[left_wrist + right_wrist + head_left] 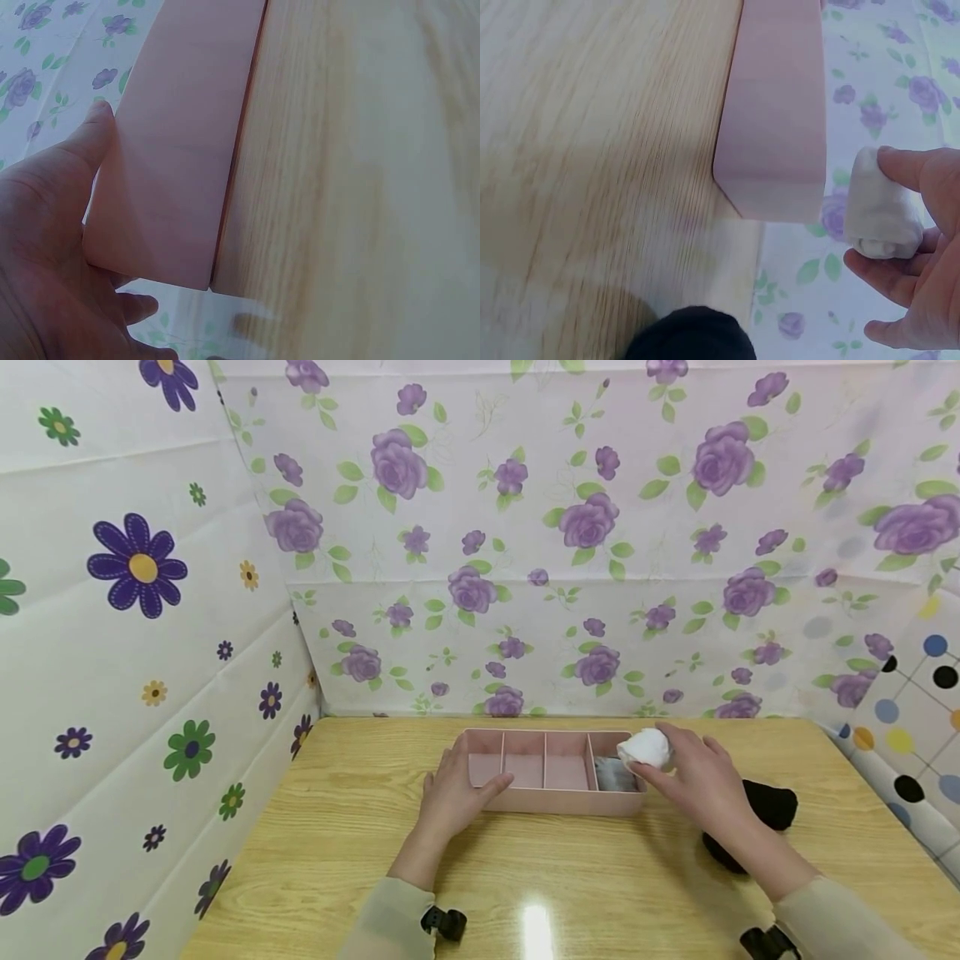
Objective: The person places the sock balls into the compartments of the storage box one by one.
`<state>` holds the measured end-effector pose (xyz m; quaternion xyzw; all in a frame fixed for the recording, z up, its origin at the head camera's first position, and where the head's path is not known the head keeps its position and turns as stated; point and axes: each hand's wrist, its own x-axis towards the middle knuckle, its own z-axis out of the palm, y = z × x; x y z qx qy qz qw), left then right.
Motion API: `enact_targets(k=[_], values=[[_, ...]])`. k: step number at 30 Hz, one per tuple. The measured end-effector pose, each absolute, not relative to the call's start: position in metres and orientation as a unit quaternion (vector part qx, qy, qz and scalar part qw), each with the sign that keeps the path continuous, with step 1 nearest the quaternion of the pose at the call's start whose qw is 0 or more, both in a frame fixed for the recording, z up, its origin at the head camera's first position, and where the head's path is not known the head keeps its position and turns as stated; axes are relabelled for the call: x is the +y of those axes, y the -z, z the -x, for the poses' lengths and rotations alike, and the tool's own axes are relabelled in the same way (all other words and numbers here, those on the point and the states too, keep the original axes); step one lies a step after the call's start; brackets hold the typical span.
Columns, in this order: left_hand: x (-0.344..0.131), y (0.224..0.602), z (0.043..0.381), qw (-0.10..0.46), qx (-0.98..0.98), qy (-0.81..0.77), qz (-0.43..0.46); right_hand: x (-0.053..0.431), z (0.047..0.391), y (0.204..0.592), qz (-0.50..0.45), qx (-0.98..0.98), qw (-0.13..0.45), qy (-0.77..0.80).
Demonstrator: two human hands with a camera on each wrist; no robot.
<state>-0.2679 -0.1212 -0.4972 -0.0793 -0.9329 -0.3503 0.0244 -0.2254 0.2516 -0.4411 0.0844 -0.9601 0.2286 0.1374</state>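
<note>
Rolled white cloth [645, 750], one: pinched in your right hand [701, 774], above the right end of the pink box [555, 802], long axis roughly along the box's length. Your left hand [452, 793] (the farther from the cloth): uncurled, touching the box's left end.

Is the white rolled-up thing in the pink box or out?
Out: the right hand holds the white roll above the rim of the pink box.
</note>
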Motion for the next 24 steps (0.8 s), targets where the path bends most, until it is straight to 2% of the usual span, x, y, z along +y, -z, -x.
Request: enact_targets(k=[24], values=[[-0.121,0.496,0.268,0.029,-0.932,0.352,0.08,0.217,0.247,0.439,-0.112,-0.955,0.123,-0.245]])
